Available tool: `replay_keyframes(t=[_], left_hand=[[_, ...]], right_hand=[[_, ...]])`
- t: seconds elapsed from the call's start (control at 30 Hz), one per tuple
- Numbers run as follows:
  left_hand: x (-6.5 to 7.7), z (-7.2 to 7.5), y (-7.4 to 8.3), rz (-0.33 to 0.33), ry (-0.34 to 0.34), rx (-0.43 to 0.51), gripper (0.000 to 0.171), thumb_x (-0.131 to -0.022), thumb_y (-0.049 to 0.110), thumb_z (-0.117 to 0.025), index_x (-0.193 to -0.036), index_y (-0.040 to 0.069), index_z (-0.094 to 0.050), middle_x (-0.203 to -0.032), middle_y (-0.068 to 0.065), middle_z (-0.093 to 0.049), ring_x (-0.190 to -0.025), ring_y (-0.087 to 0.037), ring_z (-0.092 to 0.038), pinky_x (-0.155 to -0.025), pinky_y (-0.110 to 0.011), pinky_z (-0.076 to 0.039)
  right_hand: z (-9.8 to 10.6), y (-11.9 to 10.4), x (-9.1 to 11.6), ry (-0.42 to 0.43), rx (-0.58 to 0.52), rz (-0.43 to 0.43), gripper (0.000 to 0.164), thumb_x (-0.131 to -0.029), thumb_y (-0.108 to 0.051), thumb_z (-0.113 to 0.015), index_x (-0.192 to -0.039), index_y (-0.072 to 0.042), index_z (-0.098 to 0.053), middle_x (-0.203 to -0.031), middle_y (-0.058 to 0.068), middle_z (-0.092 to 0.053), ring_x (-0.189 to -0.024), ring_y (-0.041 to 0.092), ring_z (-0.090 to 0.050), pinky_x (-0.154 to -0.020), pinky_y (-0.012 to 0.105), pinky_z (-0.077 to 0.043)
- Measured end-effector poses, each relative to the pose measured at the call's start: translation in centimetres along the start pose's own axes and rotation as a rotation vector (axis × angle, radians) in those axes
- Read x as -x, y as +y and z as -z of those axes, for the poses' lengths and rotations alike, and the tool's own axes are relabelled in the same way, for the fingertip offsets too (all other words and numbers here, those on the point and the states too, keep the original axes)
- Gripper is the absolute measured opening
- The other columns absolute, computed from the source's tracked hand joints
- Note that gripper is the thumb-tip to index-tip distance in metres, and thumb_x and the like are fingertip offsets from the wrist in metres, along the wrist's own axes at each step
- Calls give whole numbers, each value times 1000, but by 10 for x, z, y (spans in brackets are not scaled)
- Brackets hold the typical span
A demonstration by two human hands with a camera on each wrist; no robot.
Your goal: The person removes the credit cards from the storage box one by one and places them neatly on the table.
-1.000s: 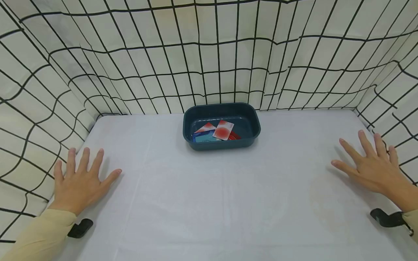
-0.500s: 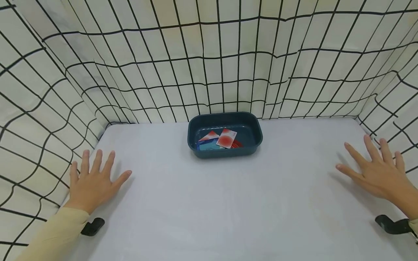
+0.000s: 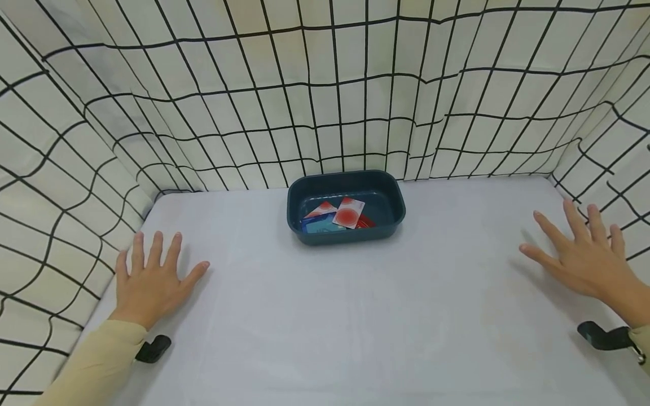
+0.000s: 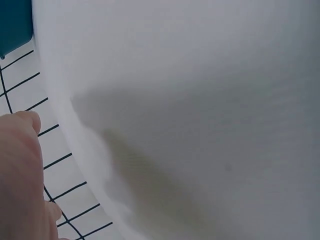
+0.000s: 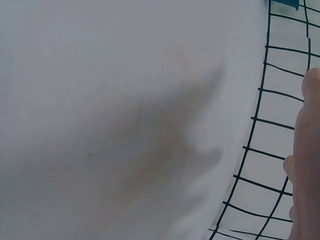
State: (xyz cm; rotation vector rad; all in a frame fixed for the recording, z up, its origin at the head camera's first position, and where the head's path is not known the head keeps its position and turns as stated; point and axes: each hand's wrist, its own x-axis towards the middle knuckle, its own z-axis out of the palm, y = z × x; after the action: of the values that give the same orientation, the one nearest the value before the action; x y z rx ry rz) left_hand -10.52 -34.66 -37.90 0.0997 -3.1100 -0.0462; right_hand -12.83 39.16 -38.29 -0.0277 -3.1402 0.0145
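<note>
The left grip (image 3: 149,287) and right grip (image 3: 591,262) are spread wide, palms down, over opposite sides of the white-covered bench (image 3: 325,316). Across from me, between them at the far edge, a glossy, round-cornered teal tub (image 3: 350,237) holds two red-and-white cards (image 3: 348,212), a flat blue piece (image 3: 322,224) and something red (image 3: 365,222).

Looks bright and evenly lit from the head, with faint, soft shadows beside the left hand (image 3: 149,287) and right hand (image 3: 591,265). Looks dimmer, greyer from both wrists, with broad, fuzzy-edged shadows across the table (image 4: 170,45).
</note>
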Motion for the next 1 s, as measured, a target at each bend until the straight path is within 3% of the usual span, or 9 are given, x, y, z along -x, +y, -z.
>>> replay_keyframes(t=[0.17, 0.5, 0.73, 1.0], left_hand=[[-2, 1, -3, 25, -18, 34, 97, -98, 76, -31, -166, 9, -11, -169, -33, -5, -156, -56, 17, -117, -77, 7], [-14, 4, 6, 2, -32, 74, 99, -97, 77, -31, -166, 10, -6, -169, -33, -1, -156, -54, 20, -117, -78, 7], [-24, 3, 18, -27, 23, 107, 98, -97, 76, -34, -166, 10, -12, -170, -32, -8, -158, -51, 17, -118, -76, 7], [-37, 5, 28, -37, 27, 102, 99, -97, 76, -33, -166, 9, -10, -170, -32, -7, -158, -52, 16, -119, -76, 5]], right_hand=[[4, -3, -7, -1, -2, 8, 95, -96, -75, -41, -167, -22, -6, -169, 26, 19, -154, 58, 20, -115, 83, 3], [6, -14, -19, 0, -38, 16, 93, -97, -75, -39, -167, -22, -7, -170, 25, 21, -154, 60, 17, -112, 84, 1], [13, -26, -34, 7, -60, 43, 92, -98, -74, -37, -167, -23, -6, -170, 27, 17, -154, 59, 18, -112, 84, 0], [18, -42, -49, -5, -84, 91, 90, -99, -73, -36, -167, -23, -7, -170, 27, 17, -154, 59, 19, -112, 85, 1]])
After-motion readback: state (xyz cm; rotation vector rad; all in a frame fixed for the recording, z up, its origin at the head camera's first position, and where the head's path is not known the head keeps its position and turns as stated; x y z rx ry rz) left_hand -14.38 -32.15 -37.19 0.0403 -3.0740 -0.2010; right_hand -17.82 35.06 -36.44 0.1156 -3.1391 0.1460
